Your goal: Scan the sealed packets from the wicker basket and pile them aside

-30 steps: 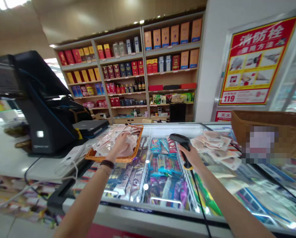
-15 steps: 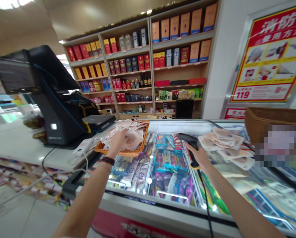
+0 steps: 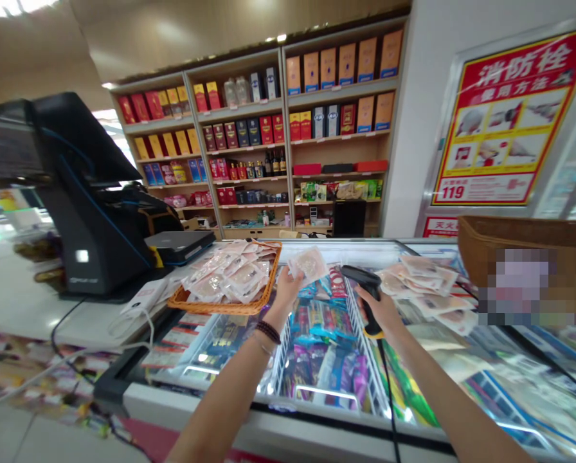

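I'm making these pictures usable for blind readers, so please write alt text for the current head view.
Over a glass-topped freezer, the left hand holds up a flat clear packet and the right hand grips a black scanner. A wicker basket of similar packets sits to the left, with shelves of boxes behind.

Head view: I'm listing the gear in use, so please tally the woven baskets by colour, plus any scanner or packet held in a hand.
Orange basket: 1
Brown basket: 1
Scanner in the right hand: 1
Packet in the left hand: 1
Total: 4
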Action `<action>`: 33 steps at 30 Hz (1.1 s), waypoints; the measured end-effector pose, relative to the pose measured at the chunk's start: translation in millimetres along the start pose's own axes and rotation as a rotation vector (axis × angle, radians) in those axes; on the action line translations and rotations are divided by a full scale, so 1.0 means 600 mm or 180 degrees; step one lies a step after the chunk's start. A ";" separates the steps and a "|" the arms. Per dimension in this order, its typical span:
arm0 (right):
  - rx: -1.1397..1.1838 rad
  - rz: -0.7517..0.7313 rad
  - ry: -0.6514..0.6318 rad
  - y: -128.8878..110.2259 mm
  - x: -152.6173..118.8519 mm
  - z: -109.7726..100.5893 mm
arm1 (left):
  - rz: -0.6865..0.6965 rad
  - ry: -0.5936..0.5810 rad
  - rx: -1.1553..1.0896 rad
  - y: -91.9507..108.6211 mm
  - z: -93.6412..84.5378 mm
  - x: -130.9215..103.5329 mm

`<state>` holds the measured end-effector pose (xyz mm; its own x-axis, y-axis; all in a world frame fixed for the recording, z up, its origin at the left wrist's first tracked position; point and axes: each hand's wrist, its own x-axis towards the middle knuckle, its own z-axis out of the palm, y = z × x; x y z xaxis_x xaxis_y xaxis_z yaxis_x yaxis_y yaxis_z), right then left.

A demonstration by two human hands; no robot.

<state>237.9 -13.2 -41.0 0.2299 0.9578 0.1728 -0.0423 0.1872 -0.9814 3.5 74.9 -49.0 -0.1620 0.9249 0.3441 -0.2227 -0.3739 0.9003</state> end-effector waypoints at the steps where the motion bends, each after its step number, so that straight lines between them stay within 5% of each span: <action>1: -0.0027 0.0020 -0.0036 -0.001 -0.001 -0.002 | -0.0136 0.0029 -0.0202 -0.023 0.013 -0.006; 4: -0.0185 0.0040 -0.0148 0.000 -0.003 -0.010 | -0.0403 0.0126 -0.0448 -0.071 0.032 -0.016; 8: -0.0541 -0.0180 -0.0291 0.004 -0.010 -0.011 | -0.0378 -0.0060 -0.0576 -0.092 0.029 -0.017; 13: -0.0930 -0.0291 -0.0535 -0.008 -0.032 0.000 | -0.0323 -0.0319 -0.0737 -0.089 0.020 -0.017; 33: -0.0712 -0.0232 -0.0610 -0.033 -0.047 0.001 | -0.0548 0.0171 -0.0592 -0.078 0.030 -0.024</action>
<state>231.5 -43.6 -26.4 0.0359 0.9713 0.2351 0.1877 0.2246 -0.9562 33.6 80.3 -91.5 -0.1560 0.9729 0.1709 -0.4235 -0.2221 0.8782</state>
